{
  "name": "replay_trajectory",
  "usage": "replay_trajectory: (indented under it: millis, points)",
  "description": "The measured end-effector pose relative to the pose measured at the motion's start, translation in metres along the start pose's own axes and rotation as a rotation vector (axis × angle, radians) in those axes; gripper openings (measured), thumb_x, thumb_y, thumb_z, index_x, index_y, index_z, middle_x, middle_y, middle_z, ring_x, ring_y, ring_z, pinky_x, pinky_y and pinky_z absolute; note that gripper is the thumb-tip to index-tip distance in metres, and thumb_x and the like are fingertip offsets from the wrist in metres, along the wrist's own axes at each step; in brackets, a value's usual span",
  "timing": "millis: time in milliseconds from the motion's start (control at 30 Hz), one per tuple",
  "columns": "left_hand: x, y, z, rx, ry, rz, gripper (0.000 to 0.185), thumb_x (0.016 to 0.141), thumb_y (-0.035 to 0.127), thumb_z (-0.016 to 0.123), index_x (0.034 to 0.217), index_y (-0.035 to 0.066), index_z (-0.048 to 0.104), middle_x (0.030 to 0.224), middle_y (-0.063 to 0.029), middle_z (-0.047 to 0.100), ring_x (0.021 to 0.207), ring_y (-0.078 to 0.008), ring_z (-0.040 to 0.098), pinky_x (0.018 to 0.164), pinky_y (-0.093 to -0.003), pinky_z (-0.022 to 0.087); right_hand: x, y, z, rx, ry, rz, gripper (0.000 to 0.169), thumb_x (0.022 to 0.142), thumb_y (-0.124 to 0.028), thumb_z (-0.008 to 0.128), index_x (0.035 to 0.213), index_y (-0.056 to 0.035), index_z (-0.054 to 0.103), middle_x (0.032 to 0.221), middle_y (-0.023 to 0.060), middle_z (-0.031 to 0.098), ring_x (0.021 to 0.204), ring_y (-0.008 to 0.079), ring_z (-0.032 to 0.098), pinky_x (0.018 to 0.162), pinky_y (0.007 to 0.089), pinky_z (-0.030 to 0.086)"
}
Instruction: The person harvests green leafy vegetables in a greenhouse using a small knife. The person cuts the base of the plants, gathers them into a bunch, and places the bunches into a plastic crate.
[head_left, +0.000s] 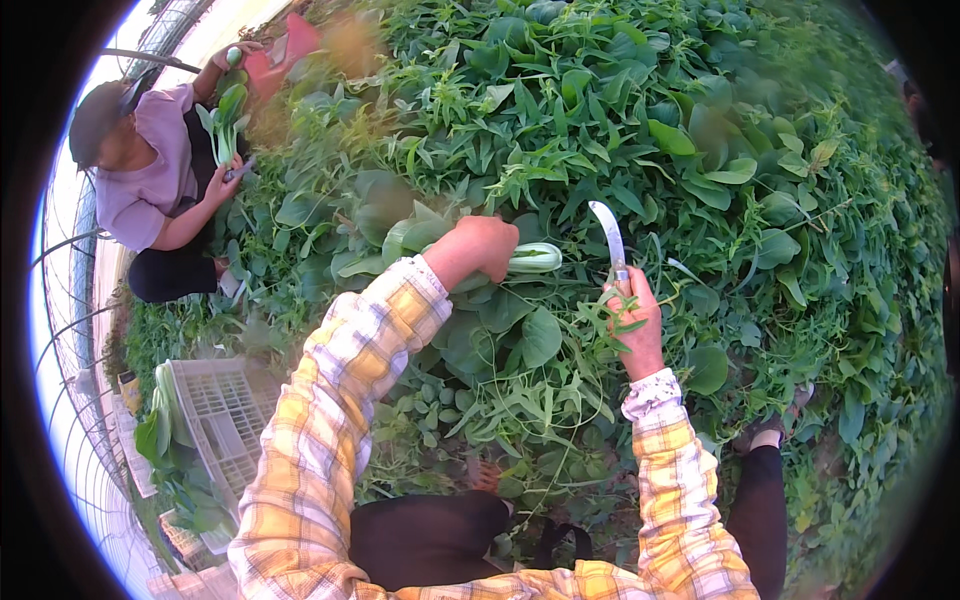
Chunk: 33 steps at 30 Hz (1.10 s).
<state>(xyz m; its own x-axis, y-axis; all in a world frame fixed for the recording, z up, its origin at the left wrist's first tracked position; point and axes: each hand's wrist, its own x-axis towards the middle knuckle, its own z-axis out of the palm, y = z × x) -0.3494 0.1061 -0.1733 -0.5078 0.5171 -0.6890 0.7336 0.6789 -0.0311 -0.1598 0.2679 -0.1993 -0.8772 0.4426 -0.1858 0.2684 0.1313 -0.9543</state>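
My left hand (491, 244) grips a head of bok choy (536, 258); its pale stem base points right, and its broad leaves trail left beneath my wrist. In my right hand (637, 326) is a knife with a curved blade (609, 232) and a wooden handle (622, 283). The blade points up and slightly left, apart from the bok choy. A green vine (628, 319) lies across the fingers of that hand. Dense leafy plants (540, 337) spread below and around both hands.
At the left, another person (150, 165) crouches, holding bok choy (223, 127) and a knife (240, 169). A red plastic container (281, 56) stands beyond them. Nearer me is a white plastic crate (225, 412), with leafy greens (165, 420) beside it. Wire mesh (71, 300) runs along the far left.
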Motion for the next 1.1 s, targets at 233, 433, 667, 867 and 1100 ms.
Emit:
replay_trajectory:
  millis: [233,433,667,867,1100]
  points:
    - [-0.013,-0.002,0.012,0.050,-0.009,-0.031,0.043,0.062,0.019,0.077,0.103,0.008,0.069,0.118,-0.0168,0.061,0.096,-0.0272,0.066,0.078,-0.0399,0.055,0.066,-0.013,0.052,-0.449,-0.343,-0.112,0.028,0.087,-0.024,0.058,0.108,-0.0045,0.053,0.087,0.0231,0.064,0.084,0.0439,0.060,0.072,0.0481,0.047]
    - [-0.003,-0.021,0.034,0.035,-0.005,-0.002,0.045,0.061,0.020,0.076,0.104,0.009,0.069,0.137,-0.0252,0.044,0.096,-0.0293,0.067,0.075,-0.0403,0.056,0.104,0.059,0.084,-0.591,-0.364,0.022,0.034,0.089,-0.029,0.055,0.110,-0.0028,0.053,0.094,0.0249,0.064,0.088,0.0454,0.061,0.074,0.0498,0.049]
    - [-0.002,-0.035,0.039,0.012,-0.028,0.030,0.044,0.061,0.020,0.075,0.103,0.010,0.069,0.139,-0.0272,0.040,0.094,-0.0297,0.067,0.074,-0.0406,0.056,0.094,0.062,0.079,-0.568,-0.475,-0.208,0.039,0.091,-0.029,0.050,0.118,-0.0003,0.048,0.102,0.0267,0.062,0.093,0.0449,0.059,0.078,0.0497,0.049]
    - [0.000,-0.027,0.029,0.037,-0.044,0.030,0.039,0.063,0.020,0.074,0.100,0.009,0.069,0.113,-0.0122,0.066,0.092,-0.0261,0.068,0.074,-0.0380,0.055,0.122,0.104,0.086,-0.671,-0.572,-0.134,0.035,0.088,-0.030,0.053,0.111,-0.0035,0.050,0.098,0.0218,0.063,0.092,0.0423,0.060,0.076,0.0483,0.050]
    - [-0.009,-0.015,0.025,0.075,0.022,0.001,0.027,0.065,0.017,0.073,0.091,0.009,0.071,0.094,-0.0080,0.070,0.087,-0.0255,0.068,0.072,-0.0367,0.055,0.119,0.123,0.088,-0.599,-0.538,-0.335,0.022,0.080,-0.022,0.060,0.095,-0.0057,0.060,0.095,0.0171,0.063,0.090,0.0381,0.062,0.075,0.0439,0.051]
